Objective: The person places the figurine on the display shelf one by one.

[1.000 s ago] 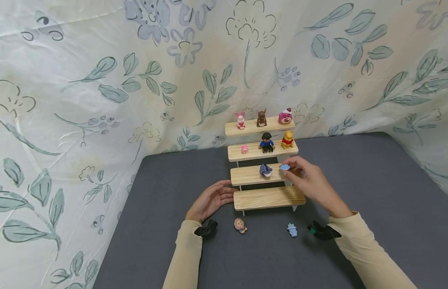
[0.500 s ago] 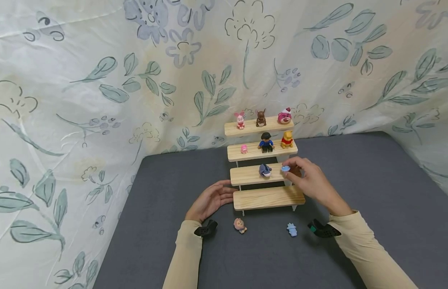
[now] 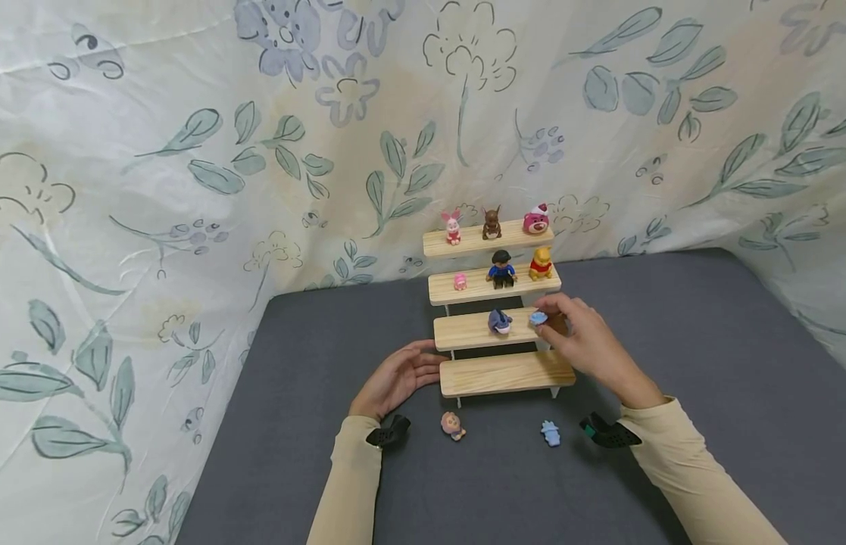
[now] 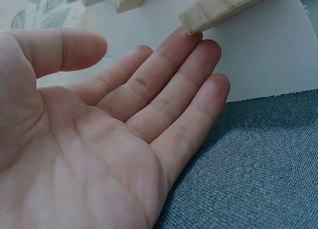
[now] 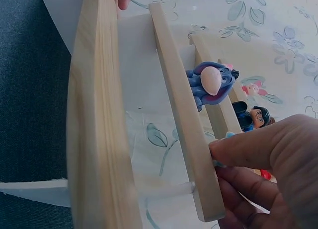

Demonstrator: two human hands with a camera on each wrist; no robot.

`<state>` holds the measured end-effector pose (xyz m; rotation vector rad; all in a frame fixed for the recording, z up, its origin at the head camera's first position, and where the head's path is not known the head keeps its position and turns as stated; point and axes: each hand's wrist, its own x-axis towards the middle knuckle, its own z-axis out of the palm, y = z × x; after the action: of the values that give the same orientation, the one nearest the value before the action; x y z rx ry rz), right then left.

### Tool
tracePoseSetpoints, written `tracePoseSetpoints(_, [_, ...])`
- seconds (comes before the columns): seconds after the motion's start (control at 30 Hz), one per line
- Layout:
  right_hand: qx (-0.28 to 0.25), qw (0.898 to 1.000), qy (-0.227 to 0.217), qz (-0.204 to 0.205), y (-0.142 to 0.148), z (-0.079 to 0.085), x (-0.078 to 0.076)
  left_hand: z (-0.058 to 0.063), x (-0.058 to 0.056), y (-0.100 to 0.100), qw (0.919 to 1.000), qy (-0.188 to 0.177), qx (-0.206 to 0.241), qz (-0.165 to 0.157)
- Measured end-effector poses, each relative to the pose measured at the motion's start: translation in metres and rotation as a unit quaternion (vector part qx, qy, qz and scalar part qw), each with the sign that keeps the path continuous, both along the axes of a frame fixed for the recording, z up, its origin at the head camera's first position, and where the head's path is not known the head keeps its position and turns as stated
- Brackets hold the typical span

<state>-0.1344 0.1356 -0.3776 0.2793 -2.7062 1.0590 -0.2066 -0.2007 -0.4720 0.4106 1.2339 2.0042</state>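
Observation:
My right hand (image 3: 586,341) pinches a small light-blue figurine (image 3: 538,319) between thumb and fingers, over the right end of the third step down of a wooden tiered stand (image 3: 477,333). In the right wrist view the thumb hides most of that figurine. Just left of it on the same step sits a purple-blue donkey figurine (image 5: 211,84). My left hand (image 3: 400,378) is open, palm turned up, beside the left end of the lowest step (image 3: 507,375); in the left wrist view its straight fingertips lie right at a step's corner (image 4: 194,20).
Higher steps hold several figurines, among them a yellow bear in red (image 3: 541,263), a man in blue (image 3: 501,269) and a pink bear (image 3: 535,219). On the grey cloth in front lie a pinkish figurine (image 3: 453,426) and another light-blue one (image 3: 550,434). Floral fabric hangs behind.
The right hand and the light-blue figurine have shifted only slightly at the step's right end. The left hand stays in place, and the head view has drifted a little.

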Motion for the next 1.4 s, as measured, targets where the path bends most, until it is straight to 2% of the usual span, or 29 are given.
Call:
tracePoseSetpoints(0.27, [0.016,1.000,0.001,0.012,0.001,0.001,0.000,-0.001,0.000,0.000,1.0000,-0.006,-0.004,0.005])
tracePoseSetpoints(0.53, [0.002,0.999,-0.006,0.034,0.004,0.005,0.003,-0.001,0.000,0.001,0.9999,-0.008,-0.002,0.009])
tracePoseSetpoints(0.63, [-0.007,0.999,0.007,0.034,0.005,0.006,0.004,-0.001,-0.001,0.001,0.9999,-0.009,-0.002,0.009])
tracePoseSetpoints(0.87, [-0.018,0.997,0.067,-0.015,0.005,0.014,0.010,-0.002,-0.001,0.002,1.0000,-0.004,-0.002,0.003])
tracePoseSetpoints(1.0, [-0.025,0.995,0.090,-0.020,0.004,0.022,0.016,-0.002,-0.002,0.002,1.0000,-0.004,-0.002,0.004])
tracePoseSetpoints(1.1, [-0.029,0.997,0.072,0.011,0.003,0.029,0.022,-0.002,-0.002,0.001,1.0000,-0.003,-0.003,0.004])
tracePoseSetpoints(1.23, [-0.012,0.996,-0.002,0.088,-0.002,0.039,0.030,-0.003,-0.002,0.000,1.0000,-0.002,-0.002,0.003])
tracePoseSetpoints(1.3, [0.006,0.990,-0.047,0.136,-0.005,0.042,0.033,-0.003,-0.001,0.000,1.0000,0.000,-0.002,0.002])
tracePoseSetpoints(1.4, [0.041,0.975,-0.096,0.197,-0.010,0.044,0.038,-0.002,-0.001,0.000,1.0000,0.003,0.001,0.000])
